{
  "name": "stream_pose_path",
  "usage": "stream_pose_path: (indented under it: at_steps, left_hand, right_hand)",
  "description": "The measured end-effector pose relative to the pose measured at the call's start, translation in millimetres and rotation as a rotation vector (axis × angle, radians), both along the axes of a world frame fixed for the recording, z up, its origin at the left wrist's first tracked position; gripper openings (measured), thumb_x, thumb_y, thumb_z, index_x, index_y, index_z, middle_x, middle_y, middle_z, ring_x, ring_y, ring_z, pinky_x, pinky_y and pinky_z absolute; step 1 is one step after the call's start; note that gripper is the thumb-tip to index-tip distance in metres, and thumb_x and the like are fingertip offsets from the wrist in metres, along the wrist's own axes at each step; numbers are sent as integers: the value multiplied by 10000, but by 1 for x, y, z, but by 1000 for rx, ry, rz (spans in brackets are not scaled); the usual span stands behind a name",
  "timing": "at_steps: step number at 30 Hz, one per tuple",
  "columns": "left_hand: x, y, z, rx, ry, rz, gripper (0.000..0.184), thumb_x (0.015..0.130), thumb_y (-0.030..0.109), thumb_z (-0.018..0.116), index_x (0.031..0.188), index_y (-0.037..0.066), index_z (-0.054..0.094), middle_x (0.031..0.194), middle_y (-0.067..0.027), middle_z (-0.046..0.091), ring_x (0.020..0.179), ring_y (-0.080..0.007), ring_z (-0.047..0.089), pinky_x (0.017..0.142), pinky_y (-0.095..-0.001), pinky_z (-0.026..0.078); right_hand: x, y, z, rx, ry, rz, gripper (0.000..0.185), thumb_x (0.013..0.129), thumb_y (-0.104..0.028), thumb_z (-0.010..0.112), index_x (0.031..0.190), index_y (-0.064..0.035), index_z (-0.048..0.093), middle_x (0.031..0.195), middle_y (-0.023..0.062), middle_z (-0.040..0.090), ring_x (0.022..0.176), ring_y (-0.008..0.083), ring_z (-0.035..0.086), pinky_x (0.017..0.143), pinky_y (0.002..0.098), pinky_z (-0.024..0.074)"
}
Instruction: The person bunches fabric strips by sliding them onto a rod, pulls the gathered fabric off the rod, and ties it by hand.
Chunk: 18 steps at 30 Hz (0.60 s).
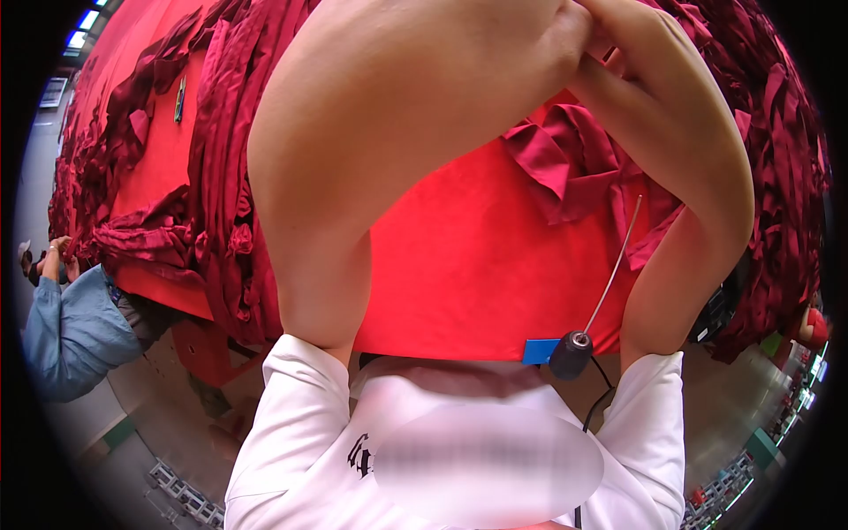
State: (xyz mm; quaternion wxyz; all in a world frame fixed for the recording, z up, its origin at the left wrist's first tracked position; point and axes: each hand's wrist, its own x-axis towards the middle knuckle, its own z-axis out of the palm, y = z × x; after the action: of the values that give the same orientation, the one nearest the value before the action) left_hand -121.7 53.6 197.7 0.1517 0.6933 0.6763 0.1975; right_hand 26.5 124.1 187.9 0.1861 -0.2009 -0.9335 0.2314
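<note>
Both my arms reach forward over a red-covered table (477, 265) and meet near the upper edge of the head view. My left hand (570, 35) and my right hand (618, 57) overlap there, partly cut off by the frame. Their fingers are mostly hidden, so whether they grip anything does not show. Just below them lies a crumpled piece of dark red fabric (570, 168). More dark red fabric (760, 115) is heaped beyond my right arm.
A thin metal rod on a black base (571, 355) stands at the table's near edge, beside a blue block (539, 351). Long fabric strips (230, 159) lie at left, near a small slim tool (180, 99). A person in a blue shirt (79, 322) works at far left.
</note>
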Motion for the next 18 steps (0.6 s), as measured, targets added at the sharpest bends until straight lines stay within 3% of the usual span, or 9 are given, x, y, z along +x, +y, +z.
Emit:
stream_pose_path:
  at_steps: [4, 18]
  left_hand:
    - [-2, -2, -5, 96, 5, -15, 407, 929, 180, 456, 632, -87, 531, 635, -279, 527, 637, -436, 569, 613, -490, 446]
    - [-1, 0, -5, 13, 32, 8, 404, 922, 182, 458, 634, -91, 533, 644, -284, 529, 646, -443, 571, 624, -499, 450]
  right_hand:
    - [1, 1, 0, -44, -24, -14, 156, 779, -83, 635, 849, 30, 554, 713, 210, 599, 679, 384, 629, 594, 383, 478]
    - [0, 7, -5, -86, -66, -23, 153, 792, -84, 631, 841, 33, 546, 721, 215, 602, 714, 393, 638, 608, 396, 485]
